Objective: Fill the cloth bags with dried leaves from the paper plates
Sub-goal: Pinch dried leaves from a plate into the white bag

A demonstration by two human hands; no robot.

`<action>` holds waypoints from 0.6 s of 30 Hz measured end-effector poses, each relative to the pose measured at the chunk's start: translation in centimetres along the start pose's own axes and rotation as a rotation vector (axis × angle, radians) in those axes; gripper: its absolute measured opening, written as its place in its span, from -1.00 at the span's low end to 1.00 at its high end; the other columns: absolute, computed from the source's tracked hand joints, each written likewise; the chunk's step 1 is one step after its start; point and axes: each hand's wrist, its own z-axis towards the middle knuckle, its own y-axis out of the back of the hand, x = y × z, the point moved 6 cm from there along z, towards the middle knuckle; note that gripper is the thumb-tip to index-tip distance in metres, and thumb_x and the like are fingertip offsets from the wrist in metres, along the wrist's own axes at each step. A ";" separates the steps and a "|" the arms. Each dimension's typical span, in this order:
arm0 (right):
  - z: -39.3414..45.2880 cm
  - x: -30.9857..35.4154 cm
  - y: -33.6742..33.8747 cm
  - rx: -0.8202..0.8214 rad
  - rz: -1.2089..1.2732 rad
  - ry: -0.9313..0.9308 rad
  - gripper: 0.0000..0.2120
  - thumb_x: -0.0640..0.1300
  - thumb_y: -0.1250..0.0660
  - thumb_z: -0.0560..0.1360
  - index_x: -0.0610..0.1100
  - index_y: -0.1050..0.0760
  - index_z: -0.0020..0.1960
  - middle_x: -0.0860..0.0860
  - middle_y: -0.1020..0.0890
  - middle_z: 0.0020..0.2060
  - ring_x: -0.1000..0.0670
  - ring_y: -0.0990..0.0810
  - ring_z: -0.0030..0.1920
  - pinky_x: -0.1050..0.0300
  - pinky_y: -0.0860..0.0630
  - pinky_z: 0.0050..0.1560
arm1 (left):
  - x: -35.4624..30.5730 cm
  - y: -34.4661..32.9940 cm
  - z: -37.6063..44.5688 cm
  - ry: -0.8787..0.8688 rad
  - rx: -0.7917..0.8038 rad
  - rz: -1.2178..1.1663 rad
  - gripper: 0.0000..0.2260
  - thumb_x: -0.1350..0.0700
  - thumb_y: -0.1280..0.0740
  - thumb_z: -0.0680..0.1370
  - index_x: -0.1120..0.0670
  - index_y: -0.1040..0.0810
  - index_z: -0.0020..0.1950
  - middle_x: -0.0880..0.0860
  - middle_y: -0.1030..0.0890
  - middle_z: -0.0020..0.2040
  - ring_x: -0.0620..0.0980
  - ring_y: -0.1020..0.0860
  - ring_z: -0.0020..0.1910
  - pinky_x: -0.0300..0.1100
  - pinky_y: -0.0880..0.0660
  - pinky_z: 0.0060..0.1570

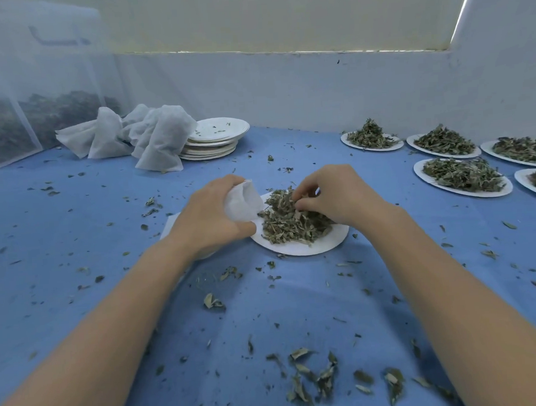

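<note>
At frame centre, the left hand (210,218) grips a white cloth bag (245,204); the right hand (331,196) pinches dried green leaves (288,222) on a round white paper plate (300,247).

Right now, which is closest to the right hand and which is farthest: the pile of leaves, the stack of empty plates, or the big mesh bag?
1. Pile of leaves: under the right hand, touching its fingers.
2. Stack of empty plates: back, to the left.
3. Big mesh bag: far left corner.

The 2 forearms are bare from the lower frame edge to the wrists, and both hands, the left hand (210,219) and the right hand (334,196), are bare too.
</note>
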 end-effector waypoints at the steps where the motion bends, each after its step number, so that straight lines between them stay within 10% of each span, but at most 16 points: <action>1: 0.0 0.0 0.3 -0.014 0.006 0.001 -0.91 -0.09 -0.41 0.47 -0.02 -0.66 -0.05 0.09 -0.59 -0.24 0.11 -0.52 -0.24 0.42 -0.32 -0.34 | 0.0 0.0 0.1 -0.004 -0.001 0.012 -0.37 -0.06 -0.32 0.15 -0.08 -0.43 0.24 -0.12 -0.49 0.07 -0.09 -0.42 0.01 -0.24 -0.27 -0.09; 18: -0.3 1.8 3.5 -0.199 0.295 0.166 -0.91 -0.17 -0.44 0.42 0.00 -0.65 -0.12 0.20 -0.54 -0.27 0.21 -0.50 -0.23 0.39 -0.40 -0.08 | -2.4 -0.3 3.1 -0.109 -0.027 0.164 -0.52 0.00 -0.46 0.27 -0.03 -0.45 0.16 -0.06 -0.51 0.01 0.01 -0.46 0.01 -0.07 -0.43 -0.02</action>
